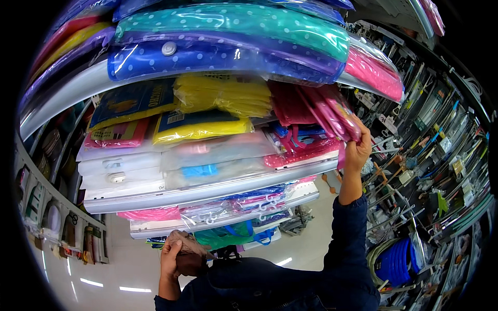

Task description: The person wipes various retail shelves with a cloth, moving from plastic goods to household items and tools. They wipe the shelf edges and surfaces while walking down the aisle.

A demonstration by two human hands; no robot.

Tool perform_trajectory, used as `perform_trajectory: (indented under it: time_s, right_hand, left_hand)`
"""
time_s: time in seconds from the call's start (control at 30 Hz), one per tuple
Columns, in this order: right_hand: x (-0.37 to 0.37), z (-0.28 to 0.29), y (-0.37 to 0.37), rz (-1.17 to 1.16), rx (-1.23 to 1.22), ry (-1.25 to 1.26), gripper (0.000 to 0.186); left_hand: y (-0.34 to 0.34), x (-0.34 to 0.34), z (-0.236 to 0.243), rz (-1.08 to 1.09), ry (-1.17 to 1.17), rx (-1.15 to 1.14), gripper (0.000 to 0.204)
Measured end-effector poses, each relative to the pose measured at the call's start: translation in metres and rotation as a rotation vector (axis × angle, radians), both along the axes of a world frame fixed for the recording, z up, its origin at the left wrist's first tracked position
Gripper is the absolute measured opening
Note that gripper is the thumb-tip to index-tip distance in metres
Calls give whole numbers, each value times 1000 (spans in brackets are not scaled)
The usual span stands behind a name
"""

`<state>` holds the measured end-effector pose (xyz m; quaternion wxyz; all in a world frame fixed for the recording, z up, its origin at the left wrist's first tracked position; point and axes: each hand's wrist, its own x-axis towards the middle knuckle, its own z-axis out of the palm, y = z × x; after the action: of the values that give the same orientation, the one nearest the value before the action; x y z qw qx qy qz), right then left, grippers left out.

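My right hand (358,145) grips the front end of a stack of pink plastic-wrapped packages (327,111) at the right end of the middle shelf, beside yellow packages (220,96) and above pink dotted bags (303,153). A pink strap hangs by that hand. Low in the view, beneath the shelves, my left hand (171,253) is closed on a crumpled brown cloth (192,254). The shelf edge (207,191) runs across below white and clear packages (212,147).
Dotted blue and teal packages (228,57) fill the upper shelf. Lower shelves hold more packages and green bags (218,236). Racks of hanging tools (425,145) stand close on the right, with blue buckets (394,262) below. More shelving (52,212) lines the left, and tiled floor (114,259) shows underneath.
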<state>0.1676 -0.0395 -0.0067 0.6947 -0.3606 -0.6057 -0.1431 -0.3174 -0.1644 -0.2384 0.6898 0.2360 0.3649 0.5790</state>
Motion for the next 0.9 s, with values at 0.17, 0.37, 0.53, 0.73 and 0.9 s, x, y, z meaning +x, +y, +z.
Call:
perform_trajectory:
  time_s: [0.17, 0.37, 0.53, 0.73, 0.9]
  right_hand:
    - [-21, 31, 9, -343, 77, -454, 34]
    - [0, 46, 76, -490, 155, -647, 37]
    - [-16, 66, 66, -486, -25, -826, 48]
    - [-94, 44, 36, -360, -48, -899, 41]
    - [-103, 18, 54, -560, 7, -850, 35]
  left_hand:
    - [-1, 1, 4, -7, 30, 1, 32]
    - [-4, 5, 3, -26, 22, 15, 32]
    - [-11, 4, -2, -2, 36, -9, 35]
    - [-17, 4, -4, 42, 28, -12, 36]
    - [-13, 5, -4, 67, 24, -50, 35]
